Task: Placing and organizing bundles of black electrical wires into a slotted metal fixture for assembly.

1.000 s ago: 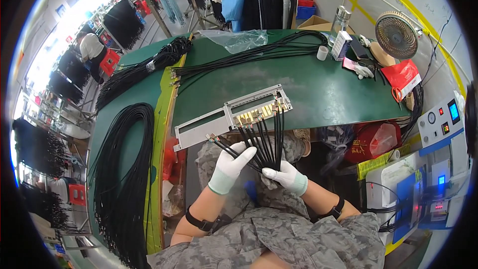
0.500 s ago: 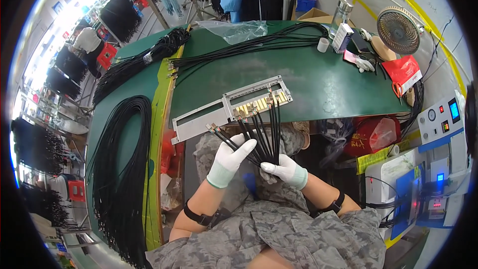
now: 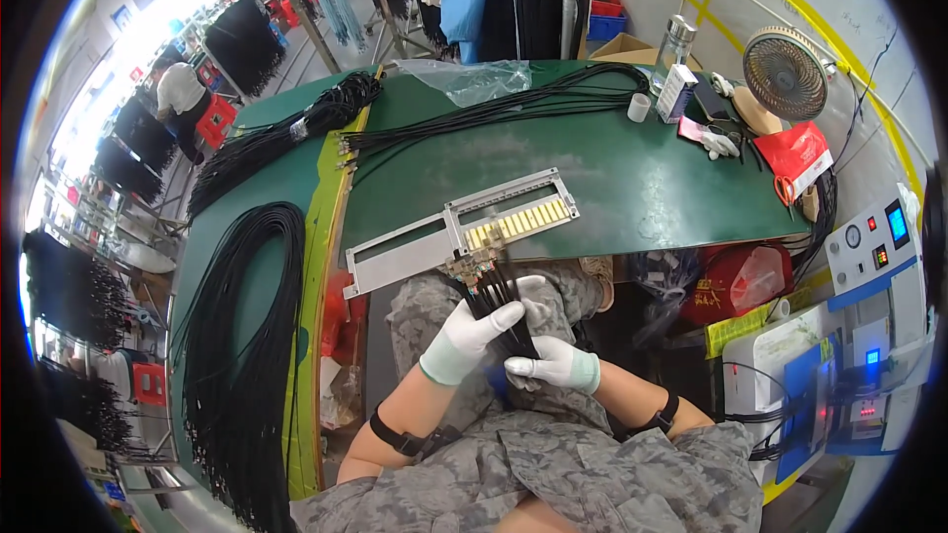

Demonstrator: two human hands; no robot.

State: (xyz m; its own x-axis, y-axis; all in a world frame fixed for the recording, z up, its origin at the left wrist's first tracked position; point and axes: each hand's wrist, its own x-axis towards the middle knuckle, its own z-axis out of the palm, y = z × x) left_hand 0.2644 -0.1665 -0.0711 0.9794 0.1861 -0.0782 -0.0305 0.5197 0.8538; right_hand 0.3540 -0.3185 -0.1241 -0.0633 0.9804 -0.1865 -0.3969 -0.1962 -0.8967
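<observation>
Both white-gloved hands hold a bunch of black cables point(image 3: 507, 308) over my lap, at the table's near edge. Metal connectors point(image 3: 474, 266) cluster at the upper end of the bunch. My left hand point(image 3: 476, 332) is closed around the cables just below these ends, thumb on top. Lower down, my right hand point(image 3: 555, 365) grips the same bunch, its fingers partly hidden under it. Just beyond the connectors lies a silver metal fixture point(image 3: 400, 264) with a row of yellow slots point(image 3: 521, 223); whether any connector touches it is hard to tell.
The green table point(image 3: 592, 178) carries a long cable bundle point(image 3: 494, 111) at the back and a looped one point(image 3: 237, 336) at left. A fan point(image 3: 785, 74), glass bottle point(image 3: 674, 44), scissors point(image 3: 784, 190) and red packet point(image 3: 793, 153) sit at right. A control box point(image 3: 869, 242) stands nearer.
The cables, fanned out with several ends over the yellow slots, are now drawn together into one bunch. Their connectors have left the slots, and the slot row shows more fully.
</observation>
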